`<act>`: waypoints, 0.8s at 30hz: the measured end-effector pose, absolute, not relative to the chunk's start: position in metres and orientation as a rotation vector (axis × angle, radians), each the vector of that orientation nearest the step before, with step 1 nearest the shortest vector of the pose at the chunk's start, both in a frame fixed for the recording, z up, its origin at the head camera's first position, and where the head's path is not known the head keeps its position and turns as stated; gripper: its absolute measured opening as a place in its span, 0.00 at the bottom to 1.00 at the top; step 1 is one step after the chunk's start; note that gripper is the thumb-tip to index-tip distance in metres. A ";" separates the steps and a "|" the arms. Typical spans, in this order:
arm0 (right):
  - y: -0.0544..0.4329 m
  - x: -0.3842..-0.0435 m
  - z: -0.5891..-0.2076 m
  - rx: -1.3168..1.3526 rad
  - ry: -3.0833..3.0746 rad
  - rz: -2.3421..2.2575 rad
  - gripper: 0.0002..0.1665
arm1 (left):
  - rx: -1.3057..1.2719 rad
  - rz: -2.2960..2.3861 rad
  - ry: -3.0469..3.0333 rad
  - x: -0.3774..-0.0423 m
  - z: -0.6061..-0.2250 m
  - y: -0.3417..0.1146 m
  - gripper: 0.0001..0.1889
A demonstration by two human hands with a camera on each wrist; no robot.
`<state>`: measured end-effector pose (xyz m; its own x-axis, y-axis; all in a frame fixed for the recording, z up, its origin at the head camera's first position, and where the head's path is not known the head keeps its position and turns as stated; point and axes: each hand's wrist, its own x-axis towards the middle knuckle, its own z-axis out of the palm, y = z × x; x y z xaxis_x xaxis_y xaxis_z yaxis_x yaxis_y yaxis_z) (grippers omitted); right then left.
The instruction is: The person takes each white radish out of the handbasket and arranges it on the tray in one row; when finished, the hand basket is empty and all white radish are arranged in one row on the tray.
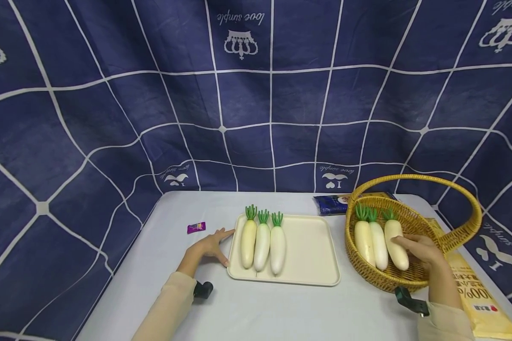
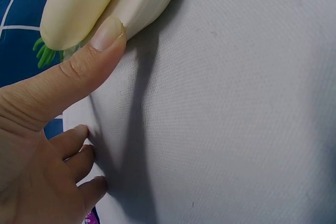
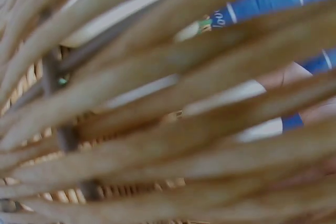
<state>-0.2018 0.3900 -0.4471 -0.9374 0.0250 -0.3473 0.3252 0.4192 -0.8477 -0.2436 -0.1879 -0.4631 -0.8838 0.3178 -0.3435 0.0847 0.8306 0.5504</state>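
Observation:
My left hand (image 1: 211,246) is spread at the left side of a cream tray (image 1: 309,248), with its thumb (image 2: 84,72) at the rim. Three white radishes with green tops lie side by side on the tray: a yellowish one (image 1: 248,244), a middle one (image 1: 262,246) and a right one (image 1: 278,251). Reaching into a wicker basket (image 1: 367,272), my right hand (image 1: 422,248) holds a white radish (image 1: 394,244), thumb across its top; its other fingers are largely hidden. Two more radishes (image 1: 364,241) lie left of it. Basket weave covers most of the right wrist view.
A small purple packet (image 1: 196,228) lies left of the tray. Behind the basket is a blue package (image 1: 330,204); a yellow bag (image 1: 480,298) lies at its right. The basket's tall handle (image 1: 418,177) arches over it. A blue checked curtain (image 1: 247,104) surrounds the white table (image 1: 281,312).

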 end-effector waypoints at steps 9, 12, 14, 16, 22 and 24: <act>0.380 -0.186 -0.433 0.287 2.418 -1.584 0.50 | 0.263 0.713 2.607 -0.240 -0.457 -0.182 0.57; 0.376 -0.180 -0.431 0.256 2.411 -1.643 0.49 | 0.275 0.709 2.610 -0.240 -0.458 -0.182 0.57; 0.374 -0.176 -0.430 0.246 2.382 -1.724 0.46 | 0.280 0.718 2.608 -0.241 -0.460 -0.183 0.57; 0.372 -0.172 -0.430 0.244 2.313 -1.844 0.35 | 0.281 0.724 2.604 -0.241 -0.461 -0.183 0.57; 0.367 -0.162 -0.431 0.176 2.093 -2.119 0.09 | 0.282 0.721 2.604 -0.243 -0.463 -0.184 0.58; 0.365 -0.159 -0.431 0.159 2.082 -2.133 0.10 | 0.284 0.722 2.604 -0.243 -0.463 -0.184 0.58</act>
